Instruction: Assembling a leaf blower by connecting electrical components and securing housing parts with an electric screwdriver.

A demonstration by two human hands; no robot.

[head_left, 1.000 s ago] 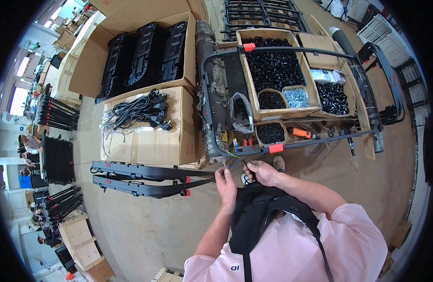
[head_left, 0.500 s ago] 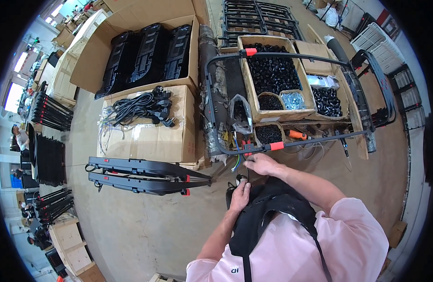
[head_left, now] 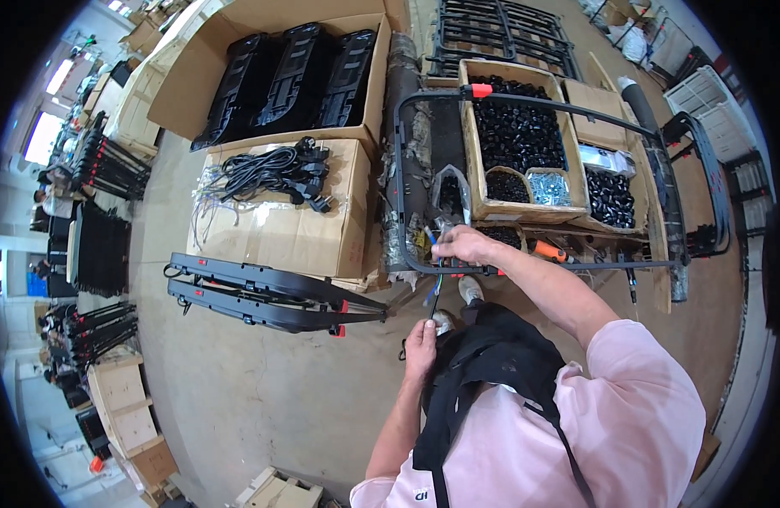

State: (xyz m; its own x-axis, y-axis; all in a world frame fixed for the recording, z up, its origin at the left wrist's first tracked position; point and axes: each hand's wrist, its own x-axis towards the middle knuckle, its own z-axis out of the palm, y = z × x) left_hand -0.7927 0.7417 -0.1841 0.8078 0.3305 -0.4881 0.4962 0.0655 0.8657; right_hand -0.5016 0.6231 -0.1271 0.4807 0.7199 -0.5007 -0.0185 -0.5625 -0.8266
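My left hand (head_left: 420,345), low in front of my body, is closed round a black cable (head_left: 436,306) that runs up toward the frame. Thin wires, among them a blue one (head_left: 430,295), spread from the cable below the frame's near bar. My right hand (head_left: 464,244) reaches over that bar of the black tube frame (head_left: 400,182), fingers pinched on wires; a blue tip (head_left: 430,234) shows beside them. What lies inside the pinch is partly hidden. Red clips (head_left: 481,91) sit on the frame.
Wooden boxes of black plastic parts (head_left: 521,127) and silver screws (head_left: 549,189) lie under the frame, near an orange-handled tool (head_left: 549,251). To the left, black cables (head_left: 276,173) rest on a carton (head_left: 297,233), beside long black bars (head_left: 263,309) and a box of black mouldings (head_left: 293,80).
My right hand has moved up over the frame's near bar, and my left hand has shifted slightly down and left. The view has swung, so the surroundings sit further right.
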